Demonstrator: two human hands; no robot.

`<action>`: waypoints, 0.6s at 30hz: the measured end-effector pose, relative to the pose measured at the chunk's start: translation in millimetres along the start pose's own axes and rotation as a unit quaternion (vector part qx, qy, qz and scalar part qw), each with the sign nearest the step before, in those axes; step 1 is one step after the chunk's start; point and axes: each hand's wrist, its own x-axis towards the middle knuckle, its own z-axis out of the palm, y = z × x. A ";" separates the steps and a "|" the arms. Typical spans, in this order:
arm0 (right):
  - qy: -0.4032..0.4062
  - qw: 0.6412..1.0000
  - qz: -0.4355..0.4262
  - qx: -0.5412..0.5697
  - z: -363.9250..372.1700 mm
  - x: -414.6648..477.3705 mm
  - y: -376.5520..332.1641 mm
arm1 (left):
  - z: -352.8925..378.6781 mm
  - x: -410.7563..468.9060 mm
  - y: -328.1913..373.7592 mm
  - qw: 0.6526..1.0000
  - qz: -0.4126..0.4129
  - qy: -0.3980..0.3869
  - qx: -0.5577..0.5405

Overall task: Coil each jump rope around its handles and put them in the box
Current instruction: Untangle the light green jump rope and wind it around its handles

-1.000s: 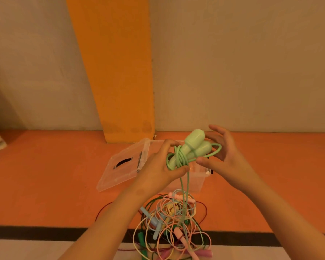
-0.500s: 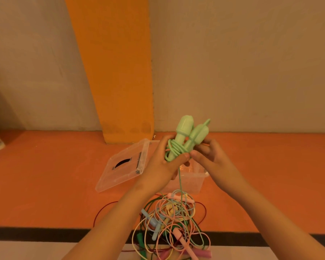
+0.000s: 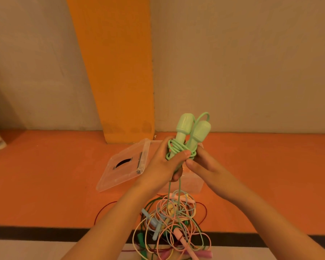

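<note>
In the head view, your left hand (image 3: 163,164) grips the green jump rope (image 3: 176,150) by the thin lower part of its two handles (image 3: 192,133). The thumb is pressed across the turns of cord already wound there. The fingers (image 3: 196,156) of your right hand (image 3: 204,167) curl in against the same turns and seem to pinch the cord at the edge of the coil. The rope is up in the air in front of you, above the clear box (image 3: 193,182) on the floor (image 3: 45,175), with the lid (image 3: 124,166) lying against the box's left side. The handles sit side by side, long axis nearly upright and leaning a little to the right. Their fat ends point up and their thin ends are buried in your left palm. One loose loop arches over the tops. Two strands hang straight down from under your hands into the pile of other ropes (image 3: 169,222), and that is the likely trouble: wind on without freeing them and you may drag the pile up or knot it. The turns also sit low on the taper, so easing your thumb could let them slide off the thin ends. The loop over the top looks slack enough to spring loose.
</note>
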 end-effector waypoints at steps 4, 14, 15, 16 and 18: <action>-0.016 1.000 0.011 0.016 0.1 -1.7 -4.0 | -0.9 -1.7 0.5 0.999 -0.001 -0.037 -0.017; -0.020 0.999 0.015 0.030 2.9 -2.1 -6.5 | -2.1 -2.2 -3.4 0.993 -0.022 -0.085 -0.081; -0.016 0.999 0.017 0.035 3.0 -1.7 -5.6 | -2.2 -2.1 -3.0 0.992 -0.025 -0.084 -0.093; -0.015 0.999 0.021 0.040 3.3 -1.3 -5.0 | -2.4 -2.3 -2.1 0.990 -0.029 -0.086 -0.108; -0.014 0.999 0.026 0.032 3.8 0.0 -5.0 | -3.6 -2.3 -0.4 0.986 -0.036 -0.090 -0.133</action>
